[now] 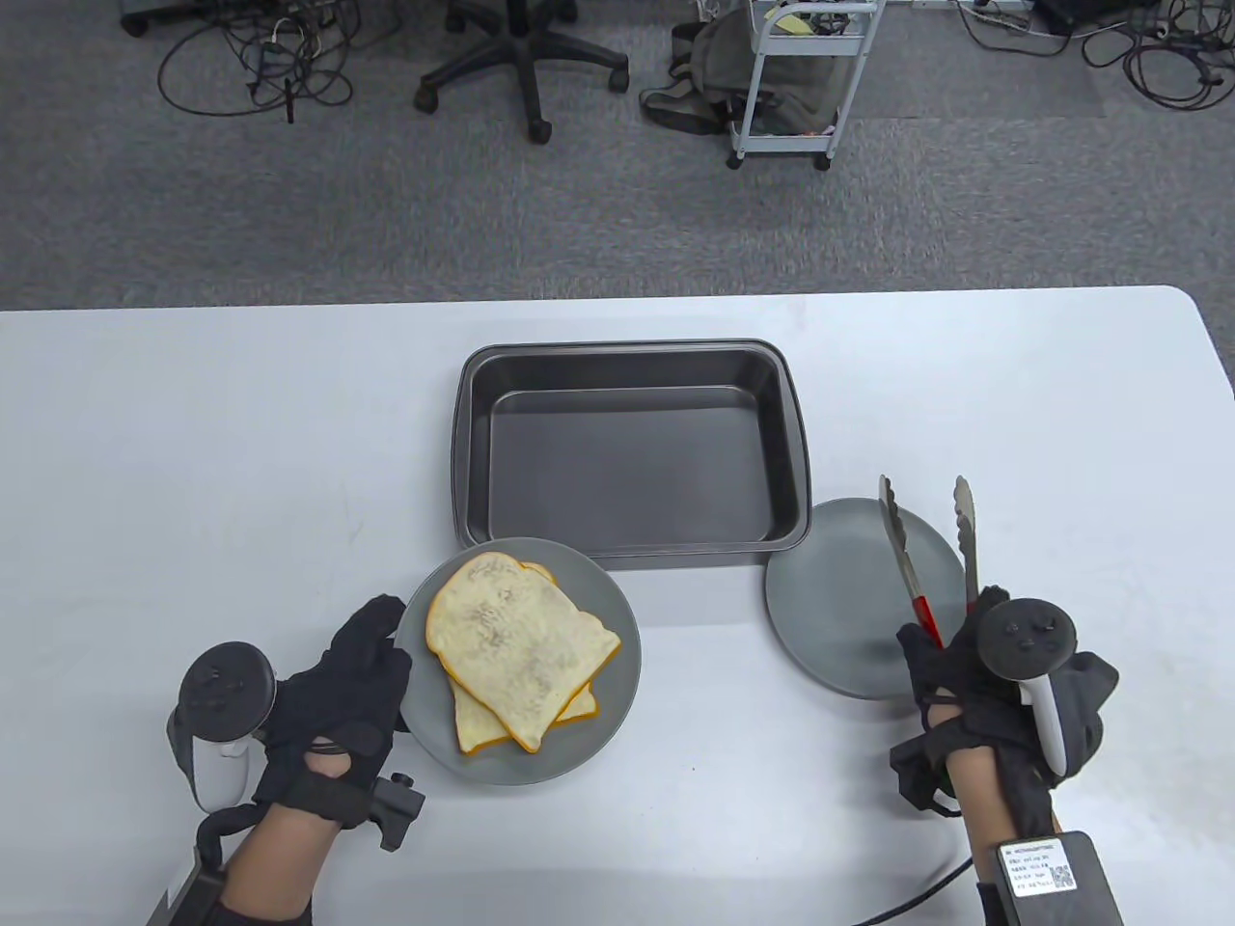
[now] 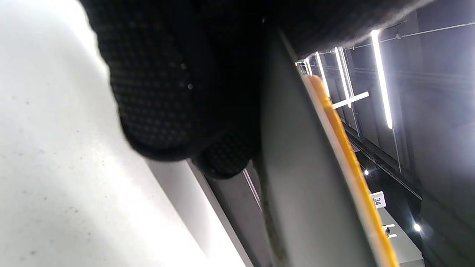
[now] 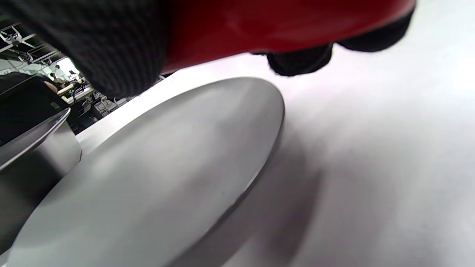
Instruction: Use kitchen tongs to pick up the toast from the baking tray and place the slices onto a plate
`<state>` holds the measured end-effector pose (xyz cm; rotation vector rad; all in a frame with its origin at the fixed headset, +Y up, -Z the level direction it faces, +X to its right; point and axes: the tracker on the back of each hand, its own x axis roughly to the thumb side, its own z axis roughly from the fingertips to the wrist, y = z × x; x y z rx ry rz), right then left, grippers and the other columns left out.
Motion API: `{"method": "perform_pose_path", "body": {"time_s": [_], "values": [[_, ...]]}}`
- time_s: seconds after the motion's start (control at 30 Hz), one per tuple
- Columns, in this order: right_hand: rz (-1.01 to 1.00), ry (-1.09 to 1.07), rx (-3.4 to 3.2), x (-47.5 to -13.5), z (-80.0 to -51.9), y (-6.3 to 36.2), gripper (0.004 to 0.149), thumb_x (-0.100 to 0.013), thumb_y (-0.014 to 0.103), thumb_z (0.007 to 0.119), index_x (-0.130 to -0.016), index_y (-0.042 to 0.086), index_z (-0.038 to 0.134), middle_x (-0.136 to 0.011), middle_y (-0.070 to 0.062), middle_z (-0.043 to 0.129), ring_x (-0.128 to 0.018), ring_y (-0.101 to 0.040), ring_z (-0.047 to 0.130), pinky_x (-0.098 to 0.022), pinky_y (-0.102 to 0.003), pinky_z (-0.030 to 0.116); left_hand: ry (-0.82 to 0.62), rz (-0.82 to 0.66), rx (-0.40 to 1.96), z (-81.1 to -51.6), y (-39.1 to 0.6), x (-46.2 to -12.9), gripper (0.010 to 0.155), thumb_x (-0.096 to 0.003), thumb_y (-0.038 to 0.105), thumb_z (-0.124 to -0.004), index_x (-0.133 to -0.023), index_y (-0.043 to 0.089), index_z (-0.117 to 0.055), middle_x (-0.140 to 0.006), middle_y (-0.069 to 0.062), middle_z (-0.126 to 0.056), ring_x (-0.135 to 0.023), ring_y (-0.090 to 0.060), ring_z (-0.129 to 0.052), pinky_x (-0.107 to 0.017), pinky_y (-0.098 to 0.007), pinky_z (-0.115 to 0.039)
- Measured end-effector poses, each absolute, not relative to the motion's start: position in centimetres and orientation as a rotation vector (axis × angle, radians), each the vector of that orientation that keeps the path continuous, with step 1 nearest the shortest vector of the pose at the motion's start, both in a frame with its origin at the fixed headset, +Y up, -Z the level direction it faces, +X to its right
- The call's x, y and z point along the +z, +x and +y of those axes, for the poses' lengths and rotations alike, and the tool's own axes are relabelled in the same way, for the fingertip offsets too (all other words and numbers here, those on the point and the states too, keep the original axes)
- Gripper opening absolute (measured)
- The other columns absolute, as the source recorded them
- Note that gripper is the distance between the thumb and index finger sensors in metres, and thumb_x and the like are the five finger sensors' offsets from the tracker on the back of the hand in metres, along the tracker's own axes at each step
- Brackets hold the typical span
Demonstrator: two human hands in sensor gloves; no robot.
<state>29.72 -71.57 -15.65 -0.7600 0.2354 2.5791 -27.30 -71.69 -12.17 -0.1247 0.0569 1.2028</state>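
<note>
Right hand (image 1: 974, 666) grips red-handled steel tongs (image 1: 926, 555), spread, above bare grey plate (image 1: 830, 617); left hand (image 1: 338, 685) touches toast-laden plate (image 1: 617, 666); nudging risks sliding stacked slices (image 1: 516, 646).

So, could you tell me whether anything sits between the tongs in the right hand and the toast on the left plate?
Nothing visible does. The tongs, held by the right hand, hang over the empty plate; only bare table separates that from the plate bearing both toast slices. The baking tray lies behind.
</note>
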Motion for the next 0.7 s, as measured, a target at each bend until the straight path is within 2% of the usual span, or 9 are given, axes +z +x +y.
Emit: {"method": "perform_pose_path", "body": {"time_s": [0.17, 0.43, 0.7], "values": [[0.295, -0.723, 2.66, -15.9, -72.0, 28.1, 0.09, -0.041, 0.058, 0.078, -0.107, 0.01, 0.04, -0.093, -0.021, 0.061, -0.063, -0.032, 0.079, -0.042, -0.047, 0.078, -0.127, 0.058, 1.205, -71.7, -27.3, -12.2, 0.059, -0.05, 0.029, -0.079, -0.101, 0.008, -0.057, -0.078, -0.011, -0.099, -0.042, -0.022, -0.121, -0.027, -0.025, -0.108], [0.308, -0.751, 2.719, -16.9, -72.1, 26.5, 0.087, -0.041, 0.059, 0.084, -0.105, 0.01, 0.051, -0.089, -0.02, 0.07, -0.061, -0.034, 0.083, -0.042, -0.05, 0.079, -0.124, 0.058, 1.205, -71.6, -27.3, -12.1, 0.059, -0.0499, 0.029, -0.079, -0.101, 0.008, -0.057, -0.078, -0.011, -0.099, -0.041, -0.022, -0.121, -0.026, -0.025, -0.108], [0.415, -0.8, 2.892, -17.8, -72.7, 25.1, 0.089, -0.035, 0.066, 0.088, -0.102, 0.013, 0.064, -0.075, -0.013, 0.085, -0.048, -0.028, 0.092, -0.04, -0.049, 0.081, -0.125, 0.058, 1.204, -71.6, -27.3, -12.1, 0.059, -0.0496, 0.029, -0.079, -0.101, 0.008, -0.058, -0.077, -0.012, -0.1, -0.041, -0.022, -0.121, -0.026, -0.025, -0.108]]}}
